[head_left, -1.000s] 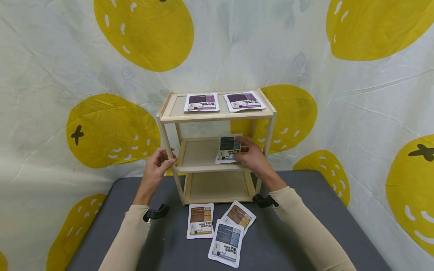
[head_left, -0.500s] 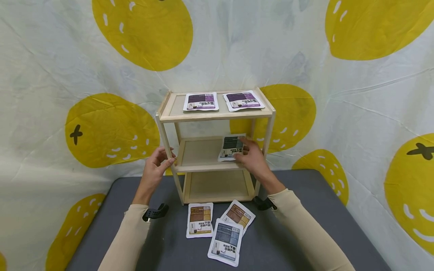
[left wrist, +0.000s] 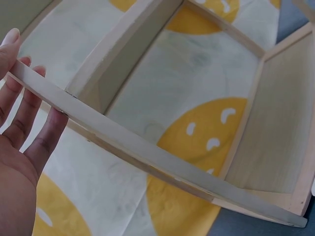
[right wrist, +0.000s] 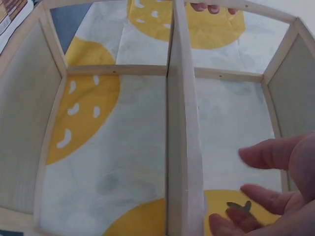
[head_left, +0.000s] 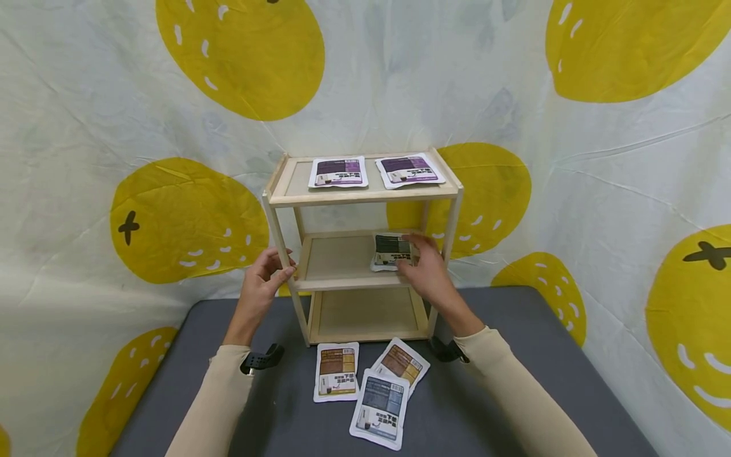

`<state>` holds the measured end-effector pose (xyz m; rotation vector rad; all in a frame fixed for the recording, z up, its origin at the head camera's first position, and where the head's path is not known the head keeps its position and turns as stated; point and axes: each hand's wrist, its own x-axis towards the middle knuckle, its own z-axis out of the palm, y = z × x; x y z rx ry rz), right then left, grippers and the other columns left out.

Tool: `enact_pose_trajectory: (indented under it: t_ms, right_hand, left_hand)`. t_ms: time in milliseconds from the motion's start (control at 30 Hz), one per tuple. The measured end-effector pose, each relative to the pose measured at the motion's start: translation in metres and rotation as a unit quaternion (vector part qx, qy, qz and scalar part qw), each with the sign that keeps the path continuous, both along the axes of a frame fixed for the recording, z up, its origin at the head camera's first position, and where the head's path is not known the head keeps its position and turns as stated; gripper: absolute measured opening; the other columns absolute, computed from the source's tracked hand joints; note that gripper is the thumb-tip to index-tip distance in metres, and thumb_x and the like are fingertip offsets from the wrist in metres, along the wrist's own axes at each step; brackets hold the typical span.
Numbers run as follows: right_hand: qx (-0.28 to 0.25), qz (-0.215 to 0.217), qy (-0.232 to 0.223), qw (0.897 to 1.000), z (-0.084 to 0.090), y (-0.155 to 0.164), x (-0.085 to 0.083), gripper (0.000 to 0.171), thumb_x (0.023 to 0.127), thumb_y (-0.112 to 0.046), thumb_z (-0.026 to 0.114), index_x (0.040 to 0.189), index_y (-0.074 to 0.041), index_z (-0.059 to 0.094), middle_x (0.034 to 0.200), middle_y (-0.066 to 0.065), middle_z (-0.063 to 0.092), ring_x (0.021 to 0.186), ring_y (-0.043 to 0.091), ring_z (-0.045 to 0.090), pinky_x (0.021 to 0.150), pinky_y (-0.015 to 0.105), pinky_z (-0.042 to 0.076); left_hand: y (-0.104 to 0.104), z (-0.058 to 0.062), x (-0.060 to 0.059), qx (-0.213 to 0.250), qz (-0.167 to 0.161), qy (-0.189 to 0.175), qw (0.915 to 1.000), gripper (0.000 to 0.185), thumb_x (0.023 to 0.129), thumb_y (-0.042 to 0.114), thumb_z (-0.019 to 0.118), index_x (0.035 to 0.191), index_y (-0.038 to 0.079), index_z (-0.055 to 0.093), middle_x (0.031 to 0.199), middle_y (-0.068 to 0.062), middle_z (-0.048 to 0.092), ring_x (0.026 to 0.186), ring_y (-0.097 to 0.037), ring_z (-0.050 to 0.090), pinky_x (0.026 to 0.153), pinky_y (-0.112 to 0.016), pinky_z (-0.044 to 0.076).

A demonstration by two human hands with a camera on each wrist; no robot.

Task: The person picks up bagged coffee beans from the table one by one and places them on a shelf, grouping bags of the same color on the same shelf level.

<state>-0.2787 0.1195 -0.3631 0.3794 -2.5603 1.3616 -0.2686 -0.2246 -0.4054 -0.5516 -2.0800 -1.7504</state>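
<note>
The left hand (head_left: 259, 289) is holding the front left post of the small wooden shelf (head_left: 278, 198), with its fingers (left wrist: 30, 114) curling round the wood. The right hand (head_left: 427, 271) is reaching into the middle shelf and resting on a dark green packet (head_left: 391, 249), which is lying flat under its fingertips with the thumb touching its near edge. The fingers are looking loose and a little spread. Two purple packets (head_left: 339, 171) are lying on the top shelf, above the fingers. Three more packets (head_left: 381, 407) are lying on the grey table (head_left: 514, 330), down near the wrists.
</note>
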Motion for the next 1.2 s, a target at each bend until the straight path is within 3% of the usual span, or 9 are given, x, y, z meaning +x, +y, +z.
enact_pose_trajectory:
  t_ms: [167,367,533,700,867,1033,1200]
  right_hand:
    - [-0.017,0.029,0.045,0.998,0.001,-0.001,0.012,0.047,0.094,-0.008,0.07,0.137,0.004,0.057,0.145,0.021,0.047,0.133,0.041,0.048,0.105,0.056,0.047]
    - [-0.052,0.081,0.042,0.995,-0.003,-0.002,0.024,0.044,0.093,-0.006,0.072,0.134,0.003,0.06,0.137,0.019,0.06,0.126,0.037,0.057,0.102,0.052,0.05]
    - [-0.062,0.138,0.03,0.988,-0.009,-0.003,0.034,0.046,0.093,-0.006,0.073,0.136,0.001,0.059,0.136,0.018,0.061,0.126,0.038,0.057,0.104,0.053,0.049]
    - [-0.084,0.193,-0.01,0.978,-0.016,-0.003,0.043,0.048,0.094,-0.008,0.073,0.139,-0.001,0.057,0.139,0.015,0.058,0.124,0.037,0.06,0.103,0.05,0.05]
    - [-0.092,0.225,-0.026,0.97,-0.025,-0.004,0.05,0.048,0.094,-0.008,0.073,0.139,0.0,0.056,0.14,0.017,0.058,0.126,0.035,0.059,0.101,0.046,0.052]
    - [-0.102,0.251,-0.042,0.962,-0.034,-0.004,0.056,0.047,0.094,-0.007,0.073,0.137,0.002,0.057,0.14,0.019,0.058,0.128,0.036,0.056,0.102,0.053,0.05]
    - [-0.098,0.271,-0.067,0.955,-0.044,-0.002,0.059,0.048,0.095,-0.011,0.071,0.14,0.0,0.056,0.141,0.02,0.057,0.129,0.039,0.054,0.104,0.054,0.048]
  left_hand:
    - [0.004,0.009,0.007,0.0,-0.003,0.004,1.0,0.039,0.096,-0.005,0.064,0.134,-0.001,0.054,0.11,-0.024,0.06,0.095,-0.021,0.062,0.082,-0.027,0.057]
    - [0.01,0.024,0.019,-0.005,-0.001,-0.003,1.0,0.03,0.097,-0.003,0.064,0.126,-0.006,0.056,0.112,-0.032,0.059,0.097,-0.016,0.062,0.085,-0.023,0.054]
    - [0.01,0.024,0.019,-0.003,-0.004,-0.006,1.0,0.03,0.097,-0.004,0.063,0.126,-0.007,0.055,0.112,-0.034,0.058,0.098,-0.016,0.062,0.086,-0.024,0.053]
    - [0.009,0.021,0.018,-0.003,-0.003,-0.009,0.9999,0.029,0.097,-0.004,0.063,0.126,-0.006,0.056,0.113,-0.036,0.057,0.098,-0.016,0.061,0.088,-0.026,0.052]
    - [0.009,0.021,0.019,-0.002,0.002,-0.011,0.9999,0.029,0.097,-0.003,0.063,0.126,-0.005,0.057,0.111,-0.031,0.059,0.097,-0.015,0.061,0.087,-0.026,0.052]
    - [0.01,0.021,0.019,-0.005,0.007,-0.007,0.9999,0.029,0.097,-0.003,0.063,0.126,-0.005,0.057,0.108,-0.024,0.061,0.097,-0.016,0.061,0.088,-0.026,0.05]
    - [0.01,0.021,0.02,-0.007,0.009,-0.006,0.9999,0.03,0.097,-0.003,0.063,0.126,-0.004,0.057,0.109,-0.026,0.061,0.097,-0.015,0.061,0.088,-0.025,0.05]
